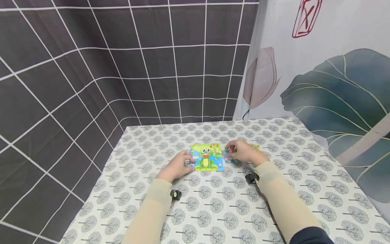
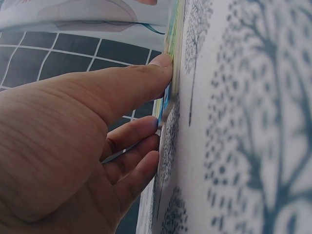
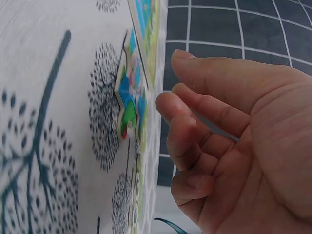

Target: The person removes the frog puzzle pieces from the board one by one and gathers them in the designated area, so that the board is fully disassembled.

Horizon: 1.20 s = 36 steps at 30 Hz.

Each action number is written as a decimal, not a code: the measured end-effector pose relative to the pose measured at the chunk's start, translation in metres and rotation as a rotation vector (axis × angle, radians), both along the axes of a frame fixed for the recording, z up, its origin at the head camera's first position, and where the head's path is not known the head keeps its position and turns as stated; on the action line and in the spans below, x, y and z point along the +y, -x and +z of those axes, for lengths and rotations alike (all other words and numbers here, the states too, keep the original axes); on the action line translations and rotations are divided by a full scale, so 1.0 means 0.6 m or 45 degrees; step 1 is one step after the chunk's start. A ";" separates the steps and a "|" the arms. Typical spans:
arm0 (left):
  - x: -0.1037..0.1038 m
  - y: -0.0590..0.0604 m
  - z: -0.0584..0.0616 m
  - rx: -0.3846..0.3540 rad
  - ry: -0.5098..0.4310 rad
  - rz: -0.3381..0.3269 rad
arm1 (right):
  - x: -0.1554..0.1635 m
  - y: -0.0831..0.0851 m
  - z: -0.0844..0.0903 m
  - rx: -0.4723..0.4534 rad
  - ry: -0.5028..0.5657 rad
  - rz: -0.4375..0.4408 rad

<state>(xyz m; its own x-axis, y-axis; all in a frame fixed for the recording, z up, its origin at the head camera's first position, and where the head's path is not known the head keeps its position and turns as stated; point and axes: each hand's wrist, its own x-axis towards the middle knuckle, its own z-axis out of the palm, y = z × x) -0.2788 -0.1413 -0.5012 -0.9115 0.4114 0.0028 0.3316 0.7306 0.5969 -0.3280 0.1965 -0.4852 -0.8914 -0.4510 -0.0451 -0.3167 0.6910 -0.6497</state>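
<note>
A frog jigsaw puzzle (image 1: 206, 162) lies flat on the cloth, showing a green frog on a blue and yellow background. At its left edge my left hand (image 1: 177, 165) rests with thumb and fingers spread apart; in the left wrist view the thumb touches the puzzle's near side. To the right of the puzzle, loose puzzle pieces (image 3: 128, 92) in blue, pink and green lie on the cloth. Just over them hovers my right hand (image 1: 243, 151), fingers loosely bent, thumb apart from them and nothing between. That hand partly hides the pieces in the head view.
A patterned tablecloth (image 1: 213, 206) with grey trees covers the table. Beyond the right hand lies another yellow-green piece (image 1: 256, 146), partly covered. A dark checked curtain (image 1: 182, 61) stands behind and to the left, and a pale printed curtain (image 1: 274, 84) to the right.
</note>
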 end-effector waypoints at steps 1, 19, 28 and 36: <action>0.000 0.000 -0.001 0.000 0.004 0.000 | -0.004 0.000 0.000 -0.009 -0.006 0.000; -0.001 0.002 -0.003 0.025 0.007 -0.012 | -0.089 0.009 0.008 0.023 -0.100 0.076; -0.002 0.003 -0.007 0.012 0.016 -0.010 | -0.133 0.009 0.000 -0.004 -0.118 0.125; 0.001 0.001 -0.005 0.008 0.019 0.000 | -0.145 0.005 -0.001 -0.044 -0.155 0.103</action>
